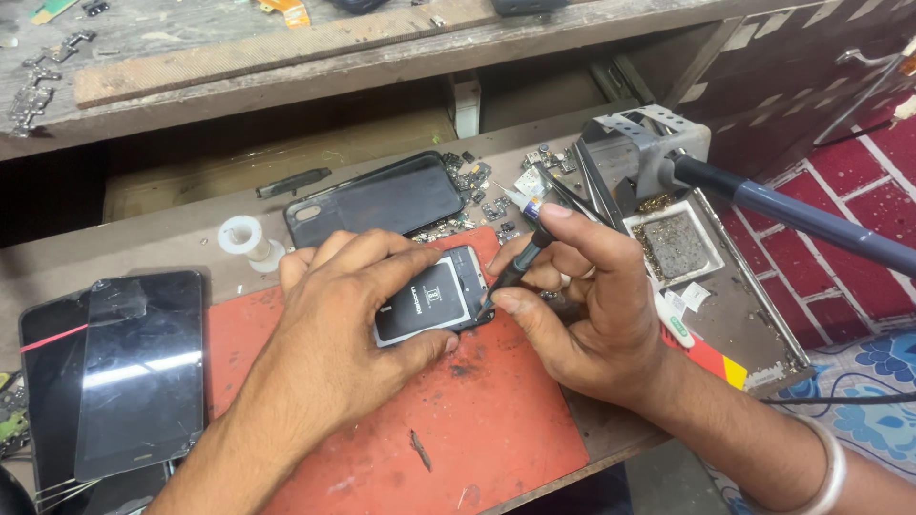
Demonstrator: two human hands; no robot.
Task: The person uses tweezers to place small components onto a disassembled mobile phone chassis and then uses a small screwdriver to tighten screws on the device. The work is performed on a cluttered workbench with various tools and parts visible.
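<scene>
1. Low in the frame, my forearms come in over a red mat [496, 420] lying on the worktop [735, 324].
2. At centre, my left hand [353, 324] is curled around an opened phone [434, 300], fingers over its top edge and thumb under its lower edge, pinning it to the mat.
3. Just to the right, my right hand [582, 305] is closed in a pen grip on a dark screwdriver [520, 257], its tip touching the phone's right edge.
4. At lower left, two dark glass screens [114, 372] lie overlapping beside the mat.
5. Above my left hand sit a black phone case [382, 200] and a white solder spool [240, 236].
6. In the upper right, a soldering iron [792, 215] rests in a grey metal stand [639, 148], with a white tray [673, 243] just below it.
7. Small loose parts [472, 181] lie scattered beside the case.
</scene>
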